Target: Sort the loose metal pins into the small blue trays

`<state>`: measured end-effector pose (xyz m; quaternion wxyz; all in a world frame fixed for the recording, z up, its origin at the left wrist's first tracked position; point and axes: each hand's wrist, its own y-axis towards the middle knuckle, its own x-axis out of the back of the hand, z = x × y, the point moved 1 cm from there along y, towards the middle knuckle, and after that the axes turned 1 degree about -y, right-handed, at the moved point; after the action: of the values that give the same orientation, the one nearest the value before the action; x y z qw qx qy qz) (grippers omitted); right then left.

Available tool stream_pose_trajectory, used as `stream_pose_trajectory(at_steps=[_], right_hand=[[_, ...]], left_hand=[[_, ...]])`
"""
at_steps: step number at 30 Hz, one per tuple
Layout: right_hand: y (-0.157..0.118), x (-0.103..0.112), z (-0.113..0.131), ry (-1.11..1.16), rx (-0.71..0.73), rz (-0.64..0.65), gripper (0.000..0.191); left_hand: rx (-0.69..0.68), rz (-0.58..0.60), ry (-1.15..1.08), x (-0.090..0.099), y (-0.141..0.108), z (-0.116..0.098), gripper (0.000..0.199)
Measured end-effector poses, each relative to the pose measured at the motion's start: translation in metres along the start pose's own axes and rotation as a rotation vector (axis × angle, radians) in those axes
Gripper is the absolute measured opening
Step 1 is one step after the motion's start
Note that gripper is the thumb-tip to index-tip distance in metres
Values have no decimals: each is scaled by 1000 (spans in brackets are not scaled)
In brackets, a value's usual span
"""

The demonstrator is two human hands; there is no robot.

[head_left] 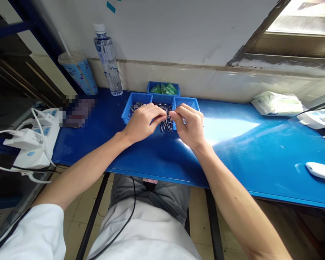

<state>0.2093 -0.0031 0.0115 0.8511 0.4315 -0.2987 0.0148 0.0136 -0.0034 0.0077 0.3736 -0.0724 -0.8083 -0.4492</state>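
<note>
Two blue plastic bins stand side by side on the blue table [241, 162], the left bin [131, 112] and the right bin [191, 103]. A third blue bin [164, 87] behind them holds green items, perhaps small packets. My left hand [144, 122] and my right hand [189, 124] meet over the gap between the front bins. Their fingertips pinch a bunch of small dark metal pins [165, 125]. More pins lie in the left bin, partly hidden by my left hand. A small shiny piece [184, 121] shows beside my right hand.
A water bottle [107, 59] and a blue cup with a straw [78, 72] stand at the back left. White power strips [36, 139] with cables lie at the left end. A white packet [276, 104] and a white device [321, 170] sit at the right.
</note>
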Motion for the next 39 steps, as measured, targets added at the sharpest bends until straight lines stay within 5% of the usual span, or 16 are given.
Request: stream_pose_trajectory(at_steps=[5, 16, 22, 28, 39], right_hand=[[0, 0, -1, -1, -20, 10, 56], [2, 3, 2, 3, -3, -50, 25], [3, 14, -4, -56, -27, -284, 18], [1, 21, -21, -103, -133, -538, 16], [0, 9, -34, -152, -114, -358, 13]], left_hand=[[-24, -3, -1, -2, -1, -1, 20], [134, -55, 68, 6, 4, -3, 34], [149, -102, 54, 8, 3, 3, 23], [92, 42, 155, 0, 1, 5, 13], [6, 296, 355, -6, -7, 7, 22]])
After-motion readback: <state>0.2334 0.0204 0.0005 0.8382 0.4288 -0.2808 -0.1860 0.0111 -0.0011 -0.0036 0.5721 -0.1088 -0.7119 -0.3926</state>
